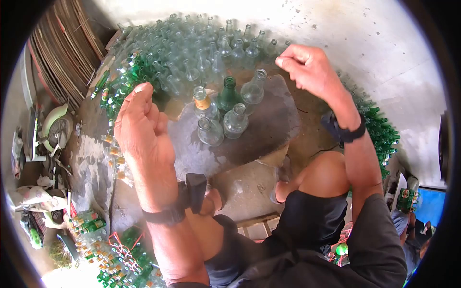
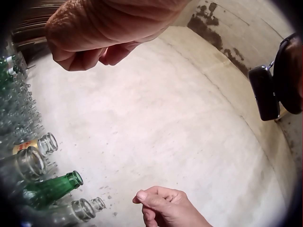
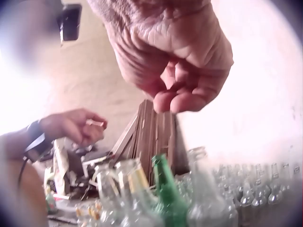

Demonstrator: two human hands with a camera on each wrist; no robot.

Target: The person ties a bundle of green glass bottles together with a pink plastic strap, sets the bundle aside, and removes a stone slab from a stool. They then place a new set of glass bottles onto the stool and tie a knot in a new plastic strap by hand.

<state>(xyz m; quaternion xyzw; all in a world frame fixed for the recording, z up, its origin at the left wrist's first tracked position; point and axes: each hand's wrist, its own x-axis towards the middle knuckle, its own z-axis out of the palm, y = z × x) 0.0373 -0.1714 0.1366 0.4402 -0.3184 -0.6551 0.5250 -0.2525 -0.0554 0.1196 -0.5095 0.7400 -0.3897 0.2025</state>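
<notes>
Here, the right hand (image 1: 307,67) is clenched into an empty fist and raised above a dark, rough, rounded slab (image 1: 271,120). The left hand (image 1: 141,122) is curled too; whether anything is pinched cannot be told. On the slab, four clear glass bottles (image 1: 235,121) are clustered upright with a smooth, narrow-necked green bottle (image 1: 227,95).
</notes>
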